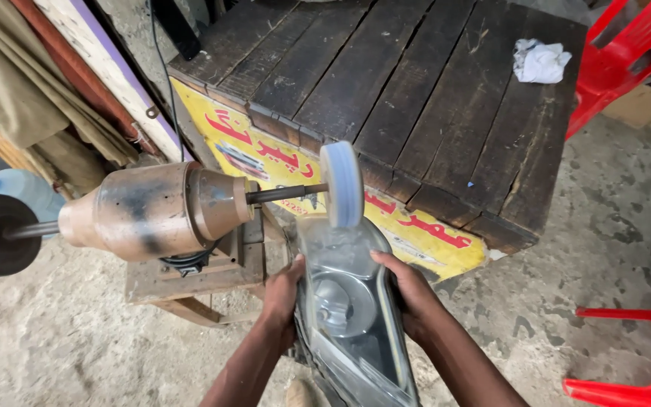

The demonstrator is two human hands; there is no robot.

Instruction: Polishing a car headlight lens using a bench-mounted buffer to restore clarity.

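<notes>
Headlight clasped between left hand and right hand, against buffing wheel.

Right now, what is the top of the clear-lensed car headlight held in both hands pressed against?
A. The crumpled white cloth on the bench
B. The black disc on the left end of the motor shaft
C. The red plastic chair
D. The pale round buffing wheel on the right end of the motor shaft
D: the left hand and right hand hold the clear-lensed car headlight up so its top edge meets the pale round buffing wheel.
</notes>
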